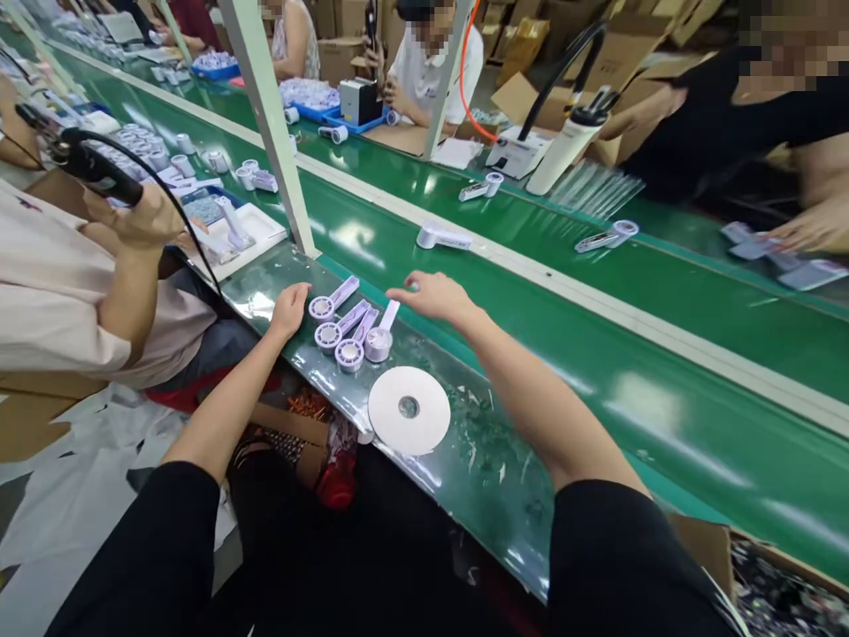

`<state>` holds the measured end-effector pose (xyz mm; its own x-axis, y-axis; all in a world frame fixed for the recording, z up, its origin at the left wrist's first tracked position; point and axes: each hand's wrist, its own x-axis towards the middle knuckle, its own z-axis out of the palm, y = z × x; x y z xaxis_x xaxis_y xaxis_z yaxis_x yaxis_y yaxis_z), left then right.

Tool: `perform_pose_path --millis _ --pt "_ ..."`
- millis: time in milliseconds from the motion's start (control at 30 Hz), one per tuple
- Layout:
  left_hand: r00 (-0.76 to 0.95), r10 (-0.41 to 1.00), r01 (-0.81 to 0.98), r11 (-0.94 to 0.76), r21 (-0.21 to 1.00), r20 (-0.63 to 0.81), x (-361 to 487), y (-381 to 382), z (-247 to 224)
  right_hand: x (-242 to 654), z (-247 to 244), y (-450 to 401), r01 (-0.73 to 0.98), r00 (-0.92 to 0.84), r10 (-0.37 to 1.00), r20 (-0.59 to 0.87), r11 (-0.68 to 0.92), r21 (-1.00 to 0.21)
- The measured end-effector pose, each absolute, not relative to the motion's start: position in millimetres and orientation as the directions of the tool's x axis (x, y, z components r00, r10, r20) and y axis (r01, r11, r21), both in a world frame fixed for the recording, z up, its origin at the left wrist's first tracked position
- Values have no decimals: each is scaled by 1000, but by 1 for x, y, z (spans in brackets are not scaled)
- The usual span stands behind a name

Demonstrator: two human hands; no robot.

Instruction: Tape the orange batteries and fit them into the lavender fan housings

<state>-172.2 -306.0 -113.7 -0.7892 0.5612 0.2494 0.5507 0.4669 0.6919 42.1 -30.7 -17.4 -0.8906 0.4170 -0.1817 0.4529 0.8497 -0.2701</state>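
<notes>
Several purple-and-white handheld fan parts (348, 354) lie in a group on the bench's green top, round ends toward me. Just left of them is my left hand (290, 310), its fingers curled together; whether anything small is inside is hidden. My right hand (431, 294) hovers at the right of the group, near the handle of the rightmost part (378, 343), with fingers apart and nothing visible in them. A flat white disc (391, 411) with a hole in its middle lies closer to me on the bench.
A green conveyor (597, 336) runs beyond the bench, carrying a fan part (443, 237). At left, a co-worker's hand (149, 212) holds a black tool beside a white tray (262, 232). A metal post (269, 115) rises at the bench edge.
</notes>
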Motion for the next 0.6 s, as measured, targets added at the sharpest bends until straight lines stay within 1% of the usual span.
perform_pose_path --millis 67,200,300,367,433,500,567,600 --pt "-787 556 558 460 691 266 -175 -303 -116 24 -20 21 543 -839 530 -120 809 -225" --pt "-792 553 560 490 668 259 -173 -301 -114 -9 -31 102 608 -793 607 -56 783 -131" --pt "-791 565 563 527 636 233 -169 -304 -115 -28 -43 135 647 -762 640 -99 755 -103" --pt "-792 570 562 542 625 218 -169 -306 -119 -43 -48 142 632 -773 619 -134 769 -97" --pt "-792 575 559 550 621 203 -171 -306 -122 -63 -49 131 528 -849 517 -111 838 -136" --pt "-800 564 554 564 612 205 -170 -302 -121 -90 -47 98 328 -944 320 -72 916 -230" --pt "-816 531 545 579 607 227 -164 -297 -116 -118 -43 46 120 -992 104 -67 939 -324" --pt "-828 504 537 581 612 247 -158 -295 -114 -131 -41 17 48 -996 18 -89 936 -349"
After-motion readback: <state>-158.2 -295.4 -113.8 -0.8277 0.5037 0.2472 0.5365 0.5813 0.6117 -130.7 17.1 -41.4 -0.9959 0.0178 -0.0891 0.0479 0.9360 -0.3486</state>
